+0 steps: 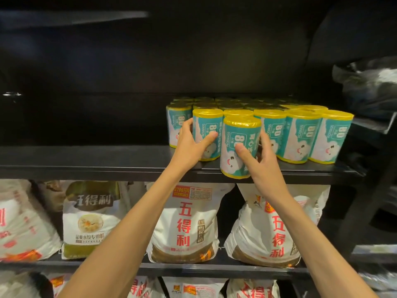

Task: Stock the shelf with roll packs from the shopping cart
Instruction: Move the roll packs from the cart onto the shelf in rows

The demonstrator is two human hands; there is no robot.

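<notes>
- Dark shelf (107, 157) with a black back wall holds a block of teal-and-yellow roll packs (300, 134) toward its right end; flour bags (189, 222) sit on the level below.
- Left hand (191, 145) curls around one pack (207, 134) standing at the shelf's front edge.
- Right hand (260, 155) grips another pack (238, 147), which overhangs that edge.
- Packs look light, fairly firm, with slick film wrap; holding around the middle seems safest.

Black shelf (86, 162) carries upright teal-and-yellow roll packs (300, 134) in rows.
</notes>
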